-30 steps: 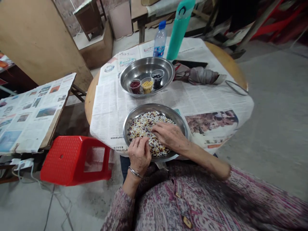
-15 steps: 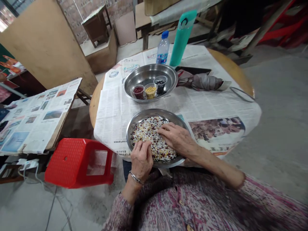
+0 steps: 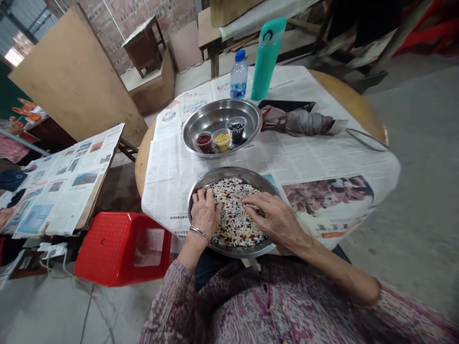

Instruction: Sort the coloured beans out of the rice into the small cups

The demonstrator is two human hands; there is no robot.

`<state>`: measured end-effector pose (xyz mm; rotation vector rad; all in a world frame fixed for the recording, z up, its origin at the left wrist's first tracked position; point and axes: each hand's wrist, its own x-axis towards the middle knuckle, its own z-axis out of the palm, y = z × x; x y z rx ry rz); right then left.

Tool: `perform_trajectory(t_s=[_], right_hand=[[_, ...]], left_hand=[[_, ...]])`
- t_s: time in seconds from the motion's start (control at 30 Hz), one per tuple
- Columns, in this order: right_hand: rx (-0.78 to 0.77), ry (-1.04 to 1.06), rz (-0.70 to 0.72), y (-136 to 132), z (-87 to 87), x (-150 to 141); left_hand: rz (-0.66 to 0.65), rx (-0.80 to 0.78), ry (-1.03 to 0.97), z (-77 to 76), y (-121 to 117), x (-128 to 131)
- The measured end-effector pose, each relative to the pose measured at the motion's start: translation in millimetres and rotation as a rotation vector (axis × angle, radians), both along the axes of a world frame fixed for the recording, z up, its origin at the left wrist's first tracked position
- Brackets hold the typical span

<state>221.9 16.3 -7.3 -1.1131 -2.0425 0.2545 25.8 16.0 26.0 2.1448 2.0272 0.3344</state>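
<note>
Round wooden table point(image 3: 143, 162) under spread newspaper point(image 3: 172, 181). Left hand point(image 3: 204, 215), with a bangle point(image 3: 199, 233) at the wrist, pressed onto the pile, fingers spread and slightly curled. Right hand point(image 3: 276, 222) reaching in from the other side, fingers loosely open, tips on the pile. Neither visibly holding anything, though a few grains pinched between fingertips would be too small to tell. Under both hands, mixed beans point(image 3: 234, 229) of white, dark red and yellow, in a shallow steel basin point(image 3: 229, 173) at the table's near side. Probably hard, light and slippery, apt to run between fingers; best scooped in a cupped palm, with the basin taken by its rim. Farther off, a second basin point(image 3: 220, 109) with cups of red point(image 3: 204, 142), yellow point(image 3: 222, 142) and black point(image 3: 236, 131) beans. Beyond it, a plastic bottle point(image 3: 238, 75), a teal flask point(image 3: 266, 57) and a folded umbrella point(image 3: 304, 123). Beside the table, a red stool point(image 3: 122, 248).
</note>
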Motion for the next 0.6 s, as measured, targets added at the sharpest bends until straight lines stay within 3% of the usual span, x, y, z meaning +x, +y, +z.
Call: perform_trajectory(t_s=[0.13,0.37,0.47,0.6], right_hand=[[0.016,0.080,-0.001,-2.0,2.3,0.0],[0.061,0.189,-0.022,-2.8,4.1,-0.8],[0.048,0.209,-0.030,-3.1,4.4,-1.2],[-0.007,0.233,-0.038,-3.9,6.1,-1.8]], left_hand=[[-0.080,-0.019,-0.136,-3.3,9.6,8.9],[-0.322,-0.047,-0.388,8.0,-17.4,21.0],[-0.281,0.034,-0.363,14.6,-15.0,20.5],[-0.170,0.084,-0.126,13.5,9.7,21.1]])
